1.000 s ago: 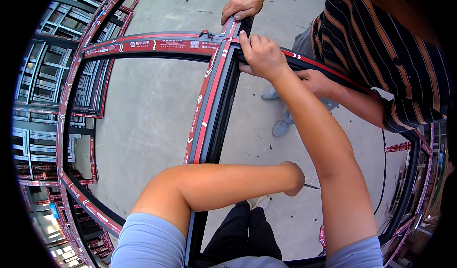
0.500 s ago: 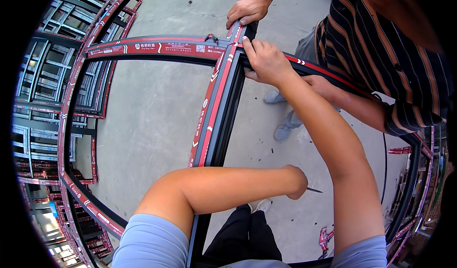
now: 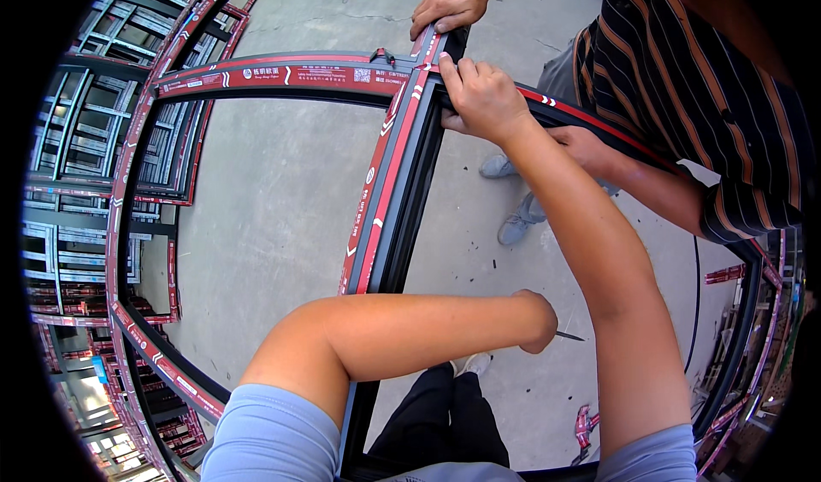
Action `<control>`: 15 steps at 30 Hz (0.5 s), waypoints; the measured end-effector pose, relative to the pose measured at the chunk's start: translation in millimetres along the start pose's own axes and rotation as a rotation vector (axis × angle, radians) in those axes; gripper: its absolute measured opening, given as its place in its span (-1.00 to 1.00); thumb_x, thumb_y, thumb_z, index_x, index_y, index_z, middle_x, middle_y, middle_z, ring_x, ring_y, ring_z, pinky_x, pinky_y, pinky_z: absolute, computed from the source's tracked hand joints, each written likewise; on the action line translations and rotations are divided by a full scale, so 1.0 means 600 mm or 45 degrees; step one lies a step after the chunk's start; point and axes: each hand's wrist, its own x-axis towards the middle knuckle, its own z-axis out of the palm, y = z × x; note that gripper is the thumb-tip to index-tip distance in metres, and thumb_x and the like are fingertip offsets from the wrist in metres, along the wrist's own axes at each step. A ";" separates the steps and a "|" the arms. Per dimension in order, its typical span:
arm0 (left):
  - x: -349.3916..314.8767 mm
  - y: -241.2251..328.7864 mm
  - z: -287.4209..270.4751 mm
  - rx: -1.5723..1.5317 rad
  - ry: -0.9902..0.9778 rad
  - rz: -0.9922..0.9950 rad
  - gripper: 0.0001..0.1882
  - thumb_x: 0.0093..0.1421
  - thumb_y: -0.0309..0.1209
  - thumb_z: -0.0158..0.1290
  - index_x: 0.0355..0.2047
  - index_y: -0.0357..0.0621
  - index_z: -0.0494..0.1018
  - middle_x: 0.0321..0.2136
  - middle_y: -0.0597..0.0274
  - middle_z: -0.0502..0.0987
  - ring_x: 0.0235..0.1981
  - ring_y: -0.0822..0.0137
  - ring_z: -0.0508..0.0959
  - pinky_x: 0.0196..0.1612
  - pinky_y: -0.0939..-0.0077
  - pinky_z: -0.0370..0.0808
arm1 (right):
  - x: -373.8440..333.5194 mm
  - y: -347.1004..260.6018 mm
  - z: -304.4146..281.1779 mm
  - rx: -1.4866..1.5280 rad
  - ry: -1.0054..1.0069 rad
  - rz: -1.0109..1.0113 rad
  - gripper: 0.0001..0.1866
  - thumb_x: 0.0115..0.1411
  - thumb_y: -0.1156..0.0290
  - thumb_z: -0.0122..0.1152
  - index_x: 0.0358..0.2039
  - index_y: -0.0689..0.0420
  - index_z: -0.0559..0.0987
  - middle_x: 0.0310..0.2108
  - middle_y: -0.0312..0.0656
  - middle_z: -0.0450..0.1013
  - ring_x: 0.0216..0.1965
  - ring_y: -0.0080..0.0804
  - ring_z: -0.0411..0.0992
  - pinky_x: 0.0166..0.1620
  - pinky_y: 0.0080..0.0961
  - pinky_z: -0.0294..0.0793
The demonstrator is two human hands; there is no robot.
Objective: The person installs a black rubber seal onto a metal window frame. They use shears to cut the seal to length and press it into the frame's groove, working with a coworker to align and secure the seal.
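Observation:
A large dark window frame [image 3: 395,195], partly covered in red printed film, stretches across the view with crossing bars. My right hand [image 3: 484,99] is closed over it by the bar junction, its index finger lying along the top and its thumb below. My left hand [image 3: 538,321] is bent down in the right-hand opening, a rounded fist with its fingers hidden. From its edge sticks out a thin dark pointed thing [image 3: 570,337]; its kind and the grip on it are hidden. A co-worker's hand [image 3: 449,7] rests on the far bar.
The co-worker, in a striped shirt [image 3: 658,97], stands at the far right, with the other hand [image 3: 586,150] at the right bar. Stacked frames [image 3: 73,131] line the left side. A red tool-like object [image 3: 584,426] and a dark cable [image 3: 694,302] lie on the floor.
The whole view has shifted very slightly. Both my hands, the frame and the co-worker's hands keep the same places relative to each other.

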 end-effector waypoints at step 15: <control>-0.002 -0.002 0.003 -0.020 -0.008 -0.003 -0.67 0.03 -0.47 0.15 -0.18 -0.17 0.73 -0.12 0.01 0.72 -0.06 -0.02 0.70 -0.10 0.05 0.62 | 0.005 -0.021 -0.048 0.294 -0.311 0.386 -0.20 -0.07 0.23 0.60 0.16 0.22 0.46 -0.16 -0.06 0.46 -0.07 -0.08 0.49 0.00 -0.21 0.50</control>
